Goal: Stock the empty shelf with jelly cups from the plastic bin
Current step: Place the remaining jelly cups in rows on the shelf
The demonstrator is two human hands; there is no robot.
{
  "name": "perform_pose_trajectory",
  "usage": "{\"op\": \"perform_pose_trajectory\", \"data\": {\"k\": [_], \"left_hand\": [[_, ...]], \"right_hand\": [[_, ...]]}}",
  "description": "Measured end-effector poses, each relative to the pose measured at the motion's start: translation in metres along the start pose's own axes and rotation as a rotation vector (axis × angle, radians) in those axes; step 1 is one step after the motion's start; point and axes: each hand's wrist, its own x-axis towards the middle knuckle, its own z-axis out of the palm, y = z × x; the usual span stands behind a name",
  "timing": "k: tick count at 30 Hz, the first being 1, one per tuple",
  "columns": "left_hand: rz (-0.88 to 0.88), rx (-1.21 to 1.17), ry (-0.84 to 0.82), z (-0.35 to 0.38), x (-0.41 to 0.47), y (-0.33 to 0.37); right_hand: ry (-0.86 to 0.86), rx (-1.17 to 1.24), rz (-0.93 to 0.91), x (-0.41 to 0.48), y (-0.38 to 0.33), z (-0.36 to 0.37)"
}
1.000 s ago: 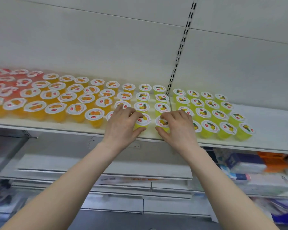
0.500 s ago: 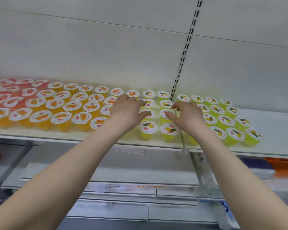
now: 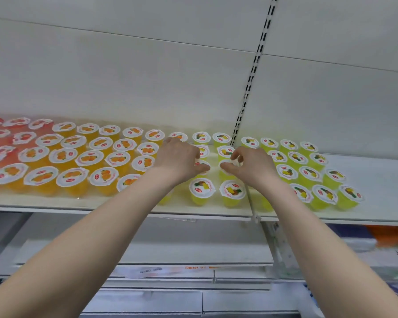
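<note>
Rows of sealed jelly cups fill the white shelf (image 3: 377, 191): red ones (image 3: 21, 136) at far left, orange ones (image 3: 71, 177), then yellow pineapple ones (image 3: 201, 188) in the middle and right. My left hand (image 3: 179, 161) reaches over the middle rows, its thumb and curled fingers round a yellow cup (image 3: 204, 172) behind the front row. My right hand (image 3: 254, 166) pinches the neighbouring yellow cup (image 3: 226, 162) between thumb and bent forefinger. Both cups stand on the shelf. The plastic bin is out of view.
A slotted black-and-white upright (image 3: 251, 83) runs up the back wall just behind my right hand. Bare shelf lies right of the last cups. Below are lower shelves with packaged goods (image 3: 386, 235) at the right.
Both hands have left the front-row yellow cups and reached deeper into the shelf, onto cups one row further back. The camera has tilted up.
</note>
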Motion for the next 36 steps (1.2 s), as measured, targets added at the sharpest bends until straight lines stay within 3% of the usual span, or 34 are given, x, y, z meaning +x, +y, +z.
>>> {"op": "perform_pose_trajectory", "data": {"k": [4,12,28,36], "left_hand": [[-0.023,-0.079,0.116,0.003,0.018,-0.004],[-0.043,0.06,-0.041,0.006,0.047,-0.002],[-0.114,-0.038,0.1,0.011,0.077,-0.015],[-0.165,-0.074,-0.055,0.017,0.12,-0.005]], "right_hand": [[0.143,0.011,-0.064,0.022,0.011,0.0],[-0.029,-0.097,-0.073,0.055,0.001,0.008],[0.086,-0.02,-0.193,0.098,0.021,0.004],[-0.065,-0.069,-0.202,0.12,0.013,0.015]]}}
